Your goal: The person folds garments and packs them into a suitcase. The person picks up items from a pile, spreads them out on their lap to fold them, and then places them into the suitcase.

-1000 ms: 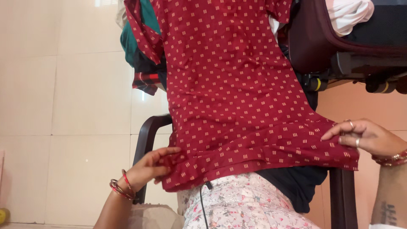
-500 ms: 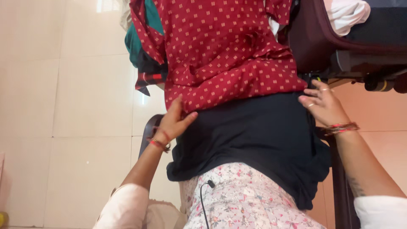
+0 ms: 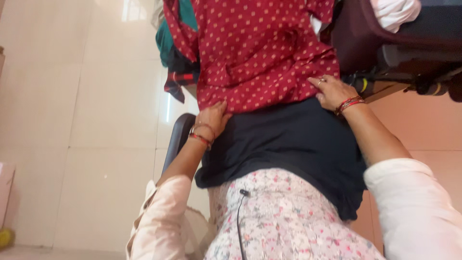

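A dark red garment with small cream dots [image 3: 262,53] lies folded up on a brown plastic chair [image 3: 177,139], over a black cloth [image 3: 288,144]. My left hand [image 3: 214,118] presses flat on the red garment's lower left fold. My right hand [image 3: 332,91] rests on its lower right fold, fingers spread flat. Both wrists carry red and gold bangles. Neither hand grips anything that I can see.
More clothes [image 3: 175,58], green, black and red plaid, hang at the chair's back left. A dark maroon seat [image 3: 380,43] with white cloth stands at the upper right. Cream floor tiles [image 3: 82,125] lie to the left. My flowered dress [image 3: 284,221] fills the bottom.
The red garment's lower half has been folded upward, uncovering the black cloth. Both hands moved up from its hem to the new fold and now press it flat.
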